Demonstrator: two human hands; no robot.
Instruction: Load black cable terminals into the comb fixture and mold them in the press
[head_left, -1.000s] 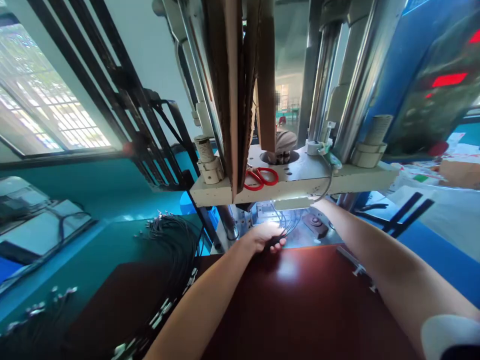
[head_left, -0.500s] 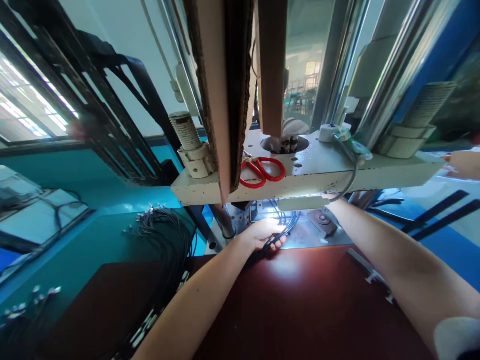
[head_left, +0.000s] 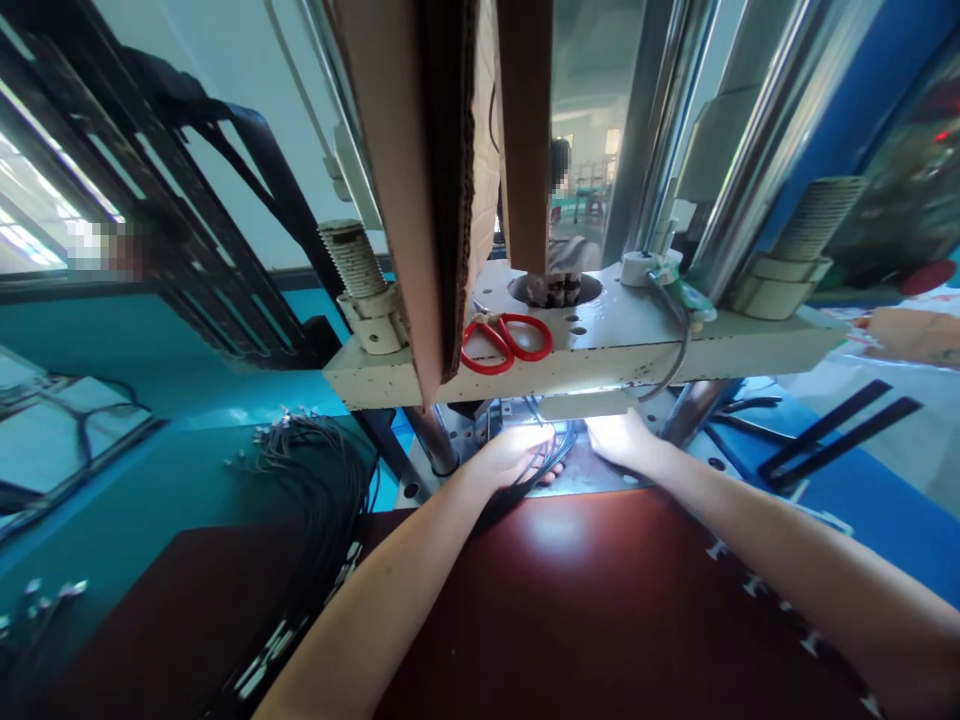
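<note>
Head view: left hand (head_left: 508, 455) around cables (head_left: 556, 463)

The single head-worn camera looks forward and down across the dark red tabletop (head_left: 570, 610), close under the press plate (head_left: 720, 352). Both forearms enter from the bottom edge, ending in the left hand (head_left: 506, 460) and right hand (head_left: 621, 440) at mid-frame.

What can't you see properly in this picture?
Head view, the only view:
- What the right hand touches: lamp glare washes it out, and the machine plate overhangs it.
- Where the black cables end: the left hand and the plate cover them.
- The machine's top: cut off by the upper edge.
</note>
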